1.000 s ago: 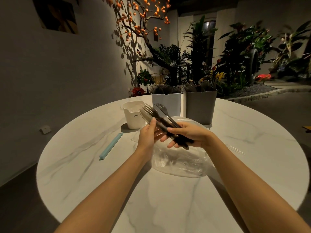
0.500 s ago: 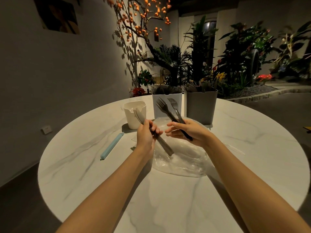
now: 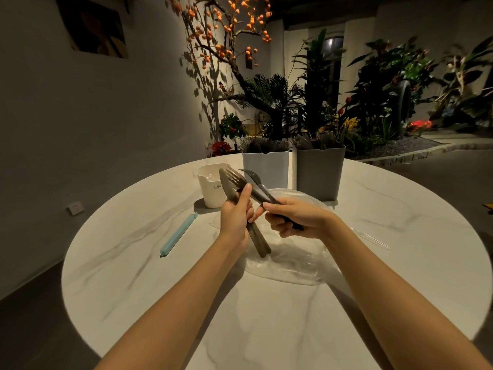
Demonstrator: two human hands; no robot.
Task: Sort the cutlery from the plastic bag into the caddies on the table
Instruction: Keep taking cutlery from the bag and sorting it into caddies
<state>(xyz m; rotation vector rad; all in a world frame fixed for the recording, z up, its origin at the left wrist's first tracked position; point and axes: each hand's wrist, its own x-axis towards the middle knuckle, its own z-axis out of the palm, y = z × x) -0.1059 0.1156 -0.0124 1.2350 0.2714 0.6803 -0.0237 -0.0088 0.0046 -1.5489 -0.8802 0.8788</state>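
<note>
My left hand (image 3: 236, 216) grips a grey knife (image 3: 226, 186) and a fork (image 3: 234, 177), their heads pointing up and away. My right hand (image 3: 296, 218) holds a darker fork (image 3: 252, 177) by its handle, tines up to the left, crossing close to the left hand's pieces. Both hands hover above the crumpled clear plastic bag (image 3: 290, 260) on the round marble table (image 3: 133, 263). Behind stand three caddies: a low cream one (image 3: 210, 193), a pale grey one (image 3: 266, 169) and a dark grey one (image 3: 318, 174), the two tall ones holding cutlery.
A light blue bag clip (image 3: 178, 235) lies on the table to the left. A thin clear strip (image 3: 373, 239) lies to the right of the bag. Plants and an orange-fruited branch stand beyond the far table edge; a wall is at left.
The bundle has been split: my left hand drew the knife away, then took a fork beside it. My right hand keeps one dark fork, and both hands have come back together.
</note>
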